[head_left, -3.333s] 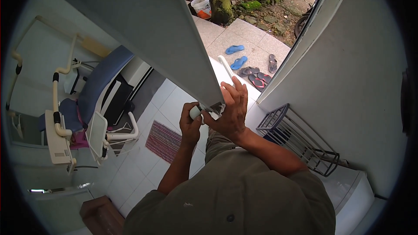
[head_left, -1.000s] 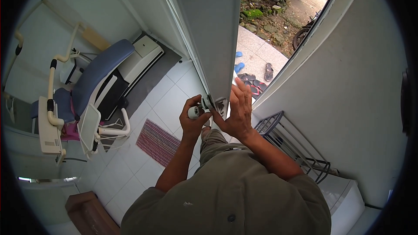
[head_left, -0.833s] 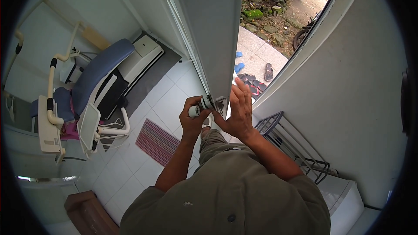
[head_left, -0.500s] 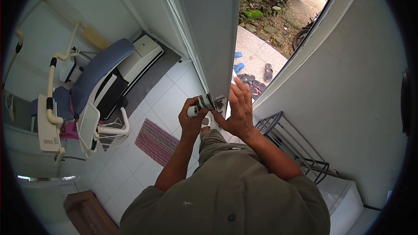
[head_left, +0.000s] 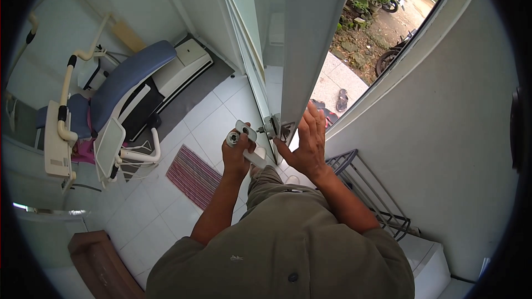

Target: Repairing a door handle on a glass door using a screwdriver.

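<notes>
My left hand point(head_left: 237, 158) is closed around a pale metal door handle point(head_left: 246, 130), with a round end beside the thumb and a long flat part below the fingers. The handle is held just left of the door, apart from its face. A lock fitting point(head_left: 271, 126) with a short spindle sticks out of the door point(head_left: 310, 39) on that side. My right hand point(head_left: 308, 149) lies against the door's other side, fingers stretched up and thumb at the door edge near a dark latch plate point(head_left: 286, 130). Nothing shows in that palm.
A blue-padded dental chair point(head_left: 124, 72) stands at left, near a striped mat point(head_left: 194, 176) on white tiles. At lower left is a brown bench-like piece point(head_left: 105, 266). A metal rack point(head_left: 371, 194) is by the right wall. Sandals point(head_left: 342, 99) lie outside the doorway.
My left hand has drawn the door handle away from the door to the left, baring the lock fitting. The door has swung slightly right in view, and my right hand stays against it.
</notes>
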`<state>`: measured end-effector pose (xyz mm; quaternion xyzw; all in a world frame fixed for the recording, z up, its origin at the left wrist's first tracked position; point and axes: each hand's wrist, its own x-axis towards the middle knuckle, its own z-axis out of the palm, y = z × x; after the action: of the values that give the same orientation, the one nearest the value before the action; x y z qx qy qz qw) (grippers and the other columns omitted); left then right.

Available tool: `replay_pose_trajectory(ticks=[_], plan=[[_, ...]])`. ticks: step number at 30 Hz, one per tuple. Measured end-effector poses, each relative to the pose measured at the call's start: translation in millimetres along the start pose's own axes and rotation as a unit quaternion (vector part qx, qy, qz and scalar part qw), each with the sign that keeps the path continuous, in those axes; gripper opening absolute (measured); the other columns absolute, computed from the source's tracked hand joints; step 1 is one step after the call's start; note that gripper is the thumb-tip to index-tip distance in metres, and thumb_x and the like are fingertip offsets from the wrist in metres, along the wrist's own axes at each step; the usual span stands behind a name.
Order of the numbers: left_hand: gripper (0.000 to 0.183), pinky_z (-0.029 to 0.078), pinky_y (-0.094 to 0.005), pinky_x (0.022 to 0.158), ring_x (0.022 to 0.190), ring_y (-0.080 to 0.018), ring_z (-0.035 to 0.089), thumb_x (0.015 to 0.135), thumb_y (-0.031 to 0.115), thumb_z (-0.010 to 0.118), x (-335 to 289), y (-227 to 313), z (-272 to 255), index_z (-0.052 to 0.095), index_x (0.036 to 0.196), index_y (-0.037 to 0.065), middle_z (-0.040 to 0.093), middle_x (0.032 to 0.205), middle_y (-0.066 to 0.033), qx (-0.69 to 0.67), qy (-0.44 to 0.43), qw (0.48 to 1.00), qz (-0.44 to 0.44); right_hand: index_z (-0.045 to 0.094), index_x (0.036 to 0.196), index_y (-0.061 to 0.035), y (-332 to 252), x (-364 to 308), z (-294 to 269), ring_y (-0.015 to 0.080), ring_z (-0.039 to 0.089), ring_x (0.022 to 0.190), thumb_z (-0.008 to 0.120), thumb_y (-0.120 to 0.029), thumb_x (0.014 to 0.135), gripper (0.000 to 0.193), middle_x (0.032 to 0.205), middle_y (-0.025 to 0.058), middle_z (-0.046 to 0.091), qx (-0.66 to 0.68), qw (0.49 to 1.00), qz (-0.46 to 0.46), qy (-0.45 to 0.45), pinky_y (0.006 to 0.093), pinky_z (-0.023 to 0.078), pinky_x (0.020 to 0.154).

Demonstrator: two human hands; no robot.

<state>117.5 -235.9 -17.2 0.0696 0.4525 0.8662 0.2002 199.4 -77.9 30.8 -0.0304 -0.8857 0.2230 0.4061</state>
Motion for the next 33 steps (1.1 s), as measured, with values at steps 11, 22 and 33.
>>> replay_pose_trajectory(ticks=[11,22,33], plan=[[0.041,0.036,-0.0209,0.051,0.055,-0.0099,0.039,0.08,0.024,0.062,-30.8,24.1,-36.5,0.053,0.109,-0.005,0.053,0.079,-0.0078,-0.203,-0.072,0.971,-0.105,0.043,0.117,-0.0027,-23.4,-36.1,-34.8,0.0291,0.047,0.095,0.062,-0.014,0.072,0.05,0.113,0.0166,0.046,0.121,0.987,-0.07,0.08,0.039,0.04,0.086],[0.025,0.036,-0.0209,0.049,0.053,-0.01,0.044,0.078,0.016,0.063,-74.2,64.0,-90.4,0.058,0.095,-0.003,0.054,0.065,-0.0055,-0.043,-0.057,0.967,-0.243,0.043,0.124,-0.0023,-112.6,-7.3,31.8,0.0316,0.056,0.093,0.073,-0.016,0.069,0.064,0.116,0.0179,0.047,0.233,0.916,-0.099,-0.31,0.0382,0.048,0.077],[0.017,0.039,-0.0203,0.052,0.068,-0.0106,0.053,0.08,0.009,0.059,-170.7,127.8,-219.6,0.058,0.094,-0.001,0.058,0.082,-0.0084,-0.062,0.078,0.988,-0.116,0.041,0.126,-0.0015,-258.5,-40.2,147.2,0.0321,0.059,0.089,0.073,-0.017,0.071,0.065,0.116,0.018,0.047,0.287,0.792,-0.164,-0.513,0.0378,0.051,0.072]])
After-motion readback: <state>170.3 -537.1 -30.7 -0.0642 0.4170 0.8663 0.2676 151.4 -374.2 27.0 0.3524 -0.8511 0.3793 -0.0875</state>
